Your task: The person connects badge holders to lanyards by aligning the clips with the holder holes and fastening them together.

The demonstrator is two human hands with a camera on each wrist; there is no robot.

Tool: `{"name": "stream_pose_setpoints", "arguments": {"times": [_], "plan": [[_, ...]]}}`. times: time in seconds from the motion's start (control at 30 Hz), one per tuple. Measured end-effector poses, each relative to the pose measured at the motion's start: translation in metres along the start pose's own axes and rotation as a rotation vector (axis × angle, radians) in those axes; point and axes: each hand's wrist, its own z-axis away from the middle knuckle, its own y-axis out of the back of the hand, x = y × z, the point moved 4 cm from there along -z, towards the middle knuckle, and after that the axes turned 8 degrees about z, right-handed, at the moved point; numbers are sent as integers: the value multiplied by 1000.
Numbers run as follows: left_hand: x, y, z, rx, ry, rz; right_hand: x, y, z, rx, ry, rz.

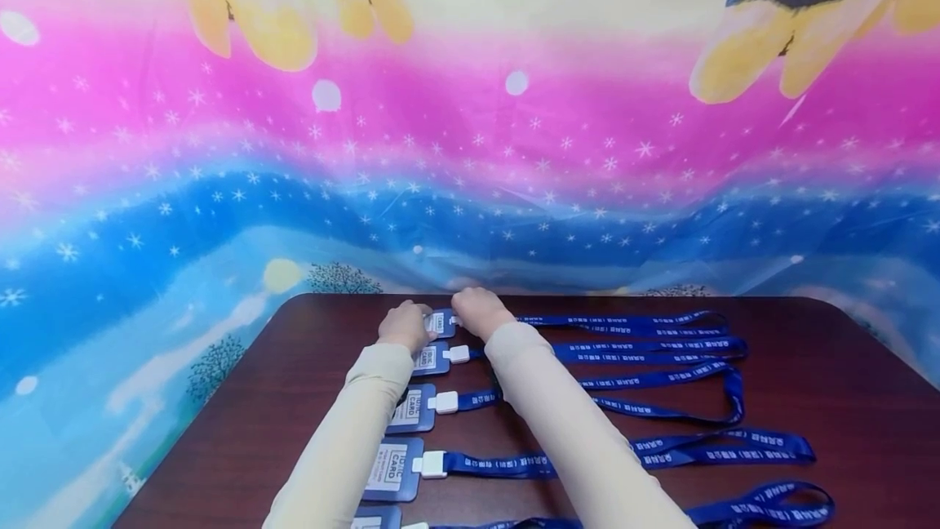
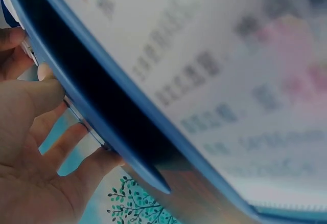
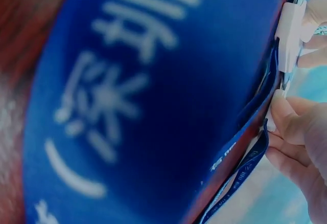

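At the far edge of the table, my left hand [image 1: 406,325] holds a blue badge holder [image 1: 441,323] by its left side, thumb on the near face and fingers behind. My right hand [image 1: 481,313] is close beside it, pinching the lanyard at its white clip [image 3: 271,117]. From there the blue lanyard [image 1: 617,322] with white print runs right along the table. Nearer to me lie more badges in a column, among them a second badge holder [image 1: 430,359] and a third [image 1: 413,408]. Blurred close-ups of a badge card [image 2: 230,91] and a lanyard strap [image 3: 153,96] fill much of the wrist views.
The dark reddish-brown table [image 1: 308,349] has rounded far corners. Further lanyards [image 1: 723,447] lie in rows to the right, partly under my right forearm. A colourful printed cloth [image 1: 470,145] hangs directly behind the table.
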Motion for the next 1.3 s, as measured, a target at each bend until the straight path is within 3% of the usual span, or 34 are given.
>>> {"name": "stream_pose_setpoints", "arguments": {"times": [0.33,0.77,0.93,1.2,1.3], "plan": [[2,-1,1,-5,6,15,-3,5,6,25,3,32],[6,-5,5,-20,14,15,-7,7,11,-4,14,76],[6,-5,6,-13,6,31,-9,10,16,10,49,92],[-5,-6,10,-18,-10,140,-1,8,33,-96,15,-81],[-5,1,16,5,-15,142,6,16,48,-93,18,-96]]}}
